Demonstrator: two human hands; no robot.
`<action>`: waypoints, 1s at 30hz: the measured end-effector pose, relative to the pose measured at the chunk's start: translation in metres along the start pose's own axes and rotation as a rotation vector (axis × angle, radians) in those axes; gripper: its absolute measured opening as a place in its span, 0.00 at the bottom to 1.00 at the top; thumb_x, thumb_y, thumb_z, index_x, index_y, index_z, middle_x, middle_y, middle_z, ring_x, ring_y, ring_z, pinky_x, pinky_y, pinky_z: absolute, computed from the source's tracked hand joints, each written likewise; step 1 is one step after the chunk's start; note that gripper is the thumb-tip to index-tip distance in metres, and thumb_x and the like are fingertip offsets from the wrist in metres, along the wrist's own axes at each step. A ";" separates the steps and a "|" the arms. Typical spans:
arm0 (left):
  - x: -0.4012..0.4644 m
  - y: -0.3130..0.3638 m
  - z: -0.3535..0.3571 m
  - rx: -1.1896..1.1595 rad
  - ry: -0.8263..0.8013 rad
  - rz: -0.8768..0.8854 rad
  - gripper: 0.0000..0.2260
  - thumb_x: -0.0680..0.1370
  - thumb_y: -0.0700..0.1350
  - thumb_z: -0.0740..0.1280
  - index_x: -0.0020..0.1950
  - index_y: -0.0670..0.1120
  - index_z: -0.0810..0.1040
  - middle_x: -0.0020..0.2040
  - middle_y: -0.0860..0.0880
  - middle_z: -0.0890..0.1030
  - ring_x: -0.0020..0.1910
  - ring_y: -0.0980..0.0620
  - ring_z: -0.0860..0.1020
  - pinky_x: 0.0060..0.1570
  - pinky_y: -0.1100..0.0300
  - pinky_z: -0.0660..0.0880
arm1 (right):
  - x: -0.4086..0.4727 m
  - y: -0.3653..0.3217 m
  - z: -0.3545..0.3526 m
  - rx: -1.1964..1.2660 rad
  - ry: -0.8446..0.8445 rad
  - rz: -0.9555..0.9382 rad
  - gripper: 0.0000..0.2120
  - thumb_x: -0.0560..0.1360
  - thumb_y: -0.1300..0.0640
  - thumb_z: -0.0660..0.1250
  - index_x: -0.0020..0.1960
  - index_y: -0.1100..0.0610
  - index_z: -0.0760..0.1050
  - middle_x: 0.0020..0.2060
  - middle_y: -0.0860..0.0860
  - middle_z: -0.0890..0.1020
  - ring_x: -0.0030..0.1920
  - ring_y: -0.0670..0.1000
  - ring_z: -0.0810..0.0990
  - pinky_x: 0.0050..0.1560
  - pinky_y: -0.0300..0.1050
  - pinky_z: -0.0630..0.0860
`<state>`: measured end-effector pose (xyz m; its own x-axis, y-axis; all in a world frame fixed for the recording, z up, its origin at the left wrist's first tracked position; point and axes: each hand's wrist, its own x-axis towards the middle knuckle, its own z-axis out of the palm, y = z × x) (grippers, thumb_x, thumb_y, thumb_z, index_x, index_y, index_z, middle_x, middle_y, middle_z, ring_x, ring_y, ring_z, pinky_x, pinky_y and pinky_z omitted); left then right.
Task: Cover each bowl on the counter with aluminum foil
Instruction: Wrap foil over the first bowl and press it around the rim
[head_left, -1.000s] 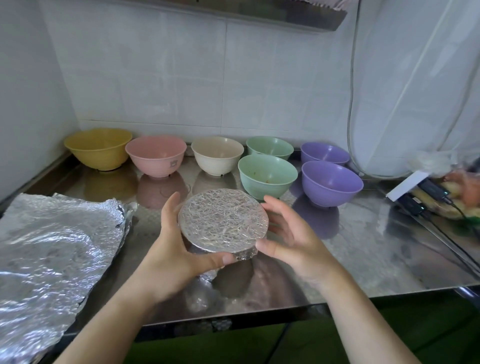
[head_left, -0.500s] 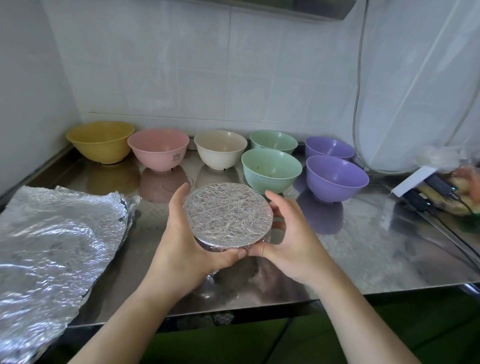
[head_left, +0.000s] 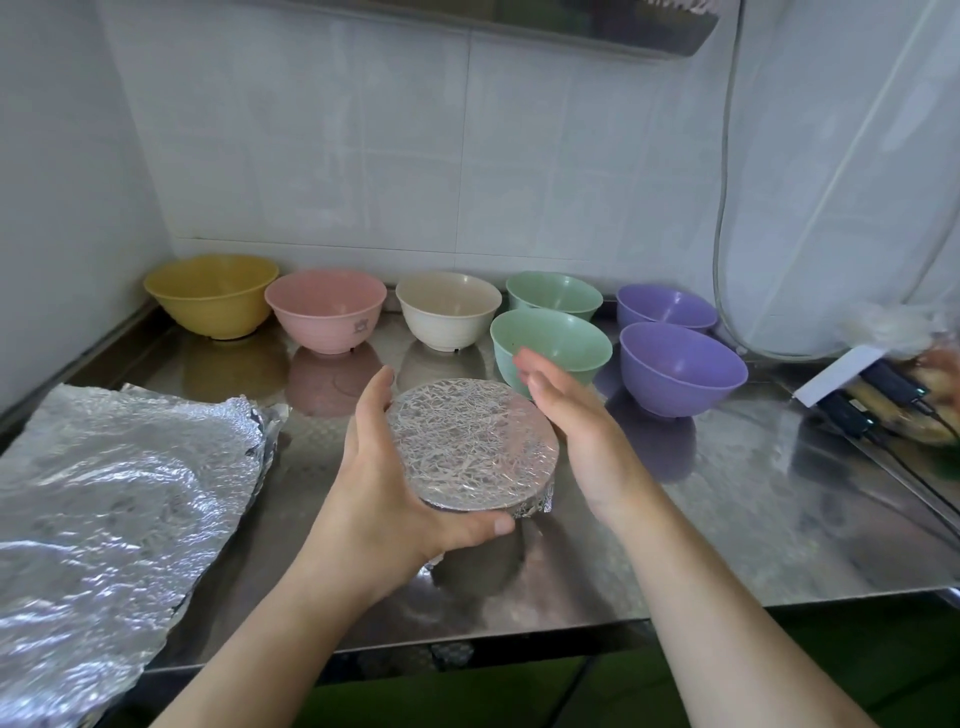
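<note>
your left hand (head_left: 387, 499) comes in from the lower left and cups the foil-covered bowl (head_left: 470, 451), fingers curled up along its far left edge and the thumb wrapped under the near rim, so it grips the bowl. your right hand (head_left: 582, 434) stands on edge just beside the bowl's right side, palm turned toward it, fingers straight and together, holding nothing; whether it touches the foil you cannot tell. both forearms are bare.

the bowl sits near the front middle of the steel desk (head_left: 753, 525); whether it rests on the surface or is lifted slightly is not clear. its top is a flat, finely crinkled silver disc, with the foil folded down round the rim and a ragged bit at the near right.

behind it stand uncovered bowls: a yellow bowl (head_left: 212, 293), a pink bowl (head_left: 325, 309), a cream bowl (head_left: 448, 309), two green bowls (head_left: 551, 348) and two purple bowls (head_left: 683, 366). a loose sheet of foil (head_left: 111, 519) lies at the left of the desk.
</note>
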<state>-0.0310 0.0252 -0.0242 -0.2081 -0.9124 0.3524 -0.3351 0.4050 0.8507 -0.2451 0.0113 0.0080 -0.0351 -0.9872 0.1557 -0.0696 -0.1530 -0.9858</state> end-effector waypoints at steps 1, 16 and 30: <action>0.000 0.000 0.002 0.007 0.006 -0.002 0.72 0.48 0.72 0.83 0.83 0.61 0.45 0.80 0.56 0.59 0.78 0.61 0.62 0.77 0.56 0.63 | 0.004 0.002 0.003 -0.013 -0.004 0.007 0.29 0.79 0.42 0.67 0.78 0.50 0.73 0.73 0.41 0.78 0.72 0.37 0.74 0.81 0.49 0.64; -0.006 -0.013 0.018 -0.036 0.105 -0.022 0.68 0.52 0.66 0.86 0.83 0.58 0.51 0.77 0.58 0.67 0.76 0.61 0.66 0.74 0.58 0.66 | 0.011 0.026 0.033 0.479 0.324 0.064 0.18 0.76 0.53 0.72 0.60 0.64 0.85 0.58 0.63 0.86 0.60 0.59 0.85 0.70 0.58 0.75; -0.006 -0.013 0.016 -0.089 0.085 -0.015 0.67 0.52 0.65 0.86 0.81 0.64 0.49 0.76 0.57 0.70 0.76 0.58 0.68 0.76 0.52 0.67 | -0.005 0.021 0.040 0.667 0.472 0.109 0.22 0.85 0.50 0.59 0.64 0.66 0.81 0.58 0.62 0.86 0.59 0.60 0.85 0.63 0.54 0.80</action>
<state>-0.0401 0.0269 -0.0435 -0.1236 -0.9214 0.3683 -0.2536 0.3882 0.8860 -0.2067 0.0111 -0.0160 -0.4331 -0.8978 -0.0797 0.5601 -0.1988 -0.8042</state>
